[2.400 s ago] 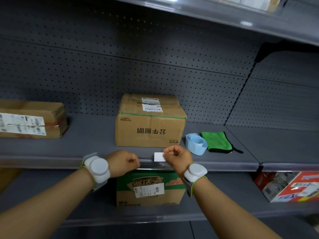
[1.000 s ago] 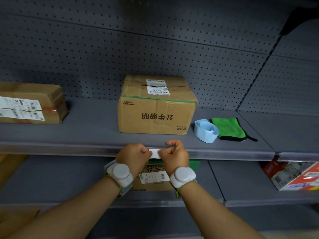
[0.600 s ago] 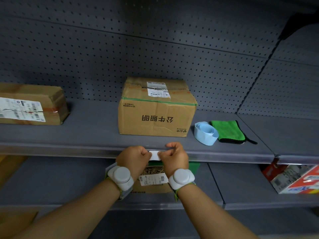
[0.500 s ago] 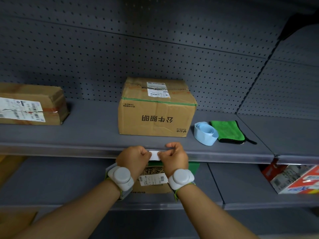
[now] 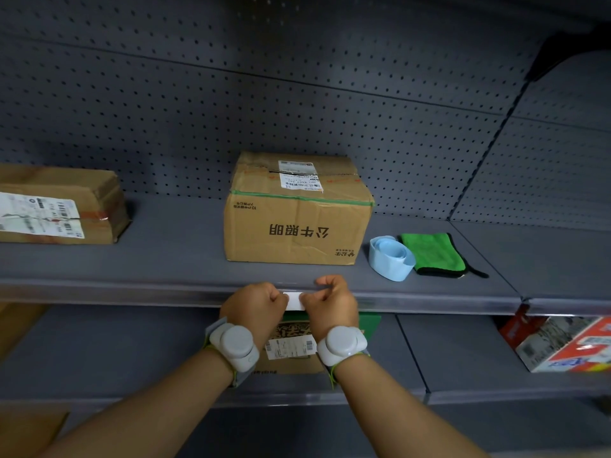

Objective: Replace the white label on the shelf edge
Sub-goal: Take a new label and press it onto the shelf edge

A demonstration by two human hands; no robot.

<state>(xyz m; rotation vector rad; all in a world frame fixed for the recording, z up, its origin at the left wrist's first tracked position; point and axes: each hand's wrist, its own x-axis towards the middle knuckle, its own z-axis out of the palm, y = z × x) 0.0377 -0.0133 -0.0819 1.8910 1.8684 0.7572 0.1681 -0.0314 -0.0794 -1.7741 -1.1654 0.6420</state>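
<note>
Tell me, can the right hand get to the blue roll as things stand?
Probably yes: the blue roll lies uncovered near the shelf front, right of the box. But the right hand is pinching the white label and must let go first.

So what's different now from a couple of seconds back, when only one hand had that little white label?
The left hand moved right and took hold of the white label's left end. The right hand keeps its end, and the two brought the label down against the shelf edge. For the last second hardly anything moved. The cardboard box, blue roll and green cloth stayed put.
</note>
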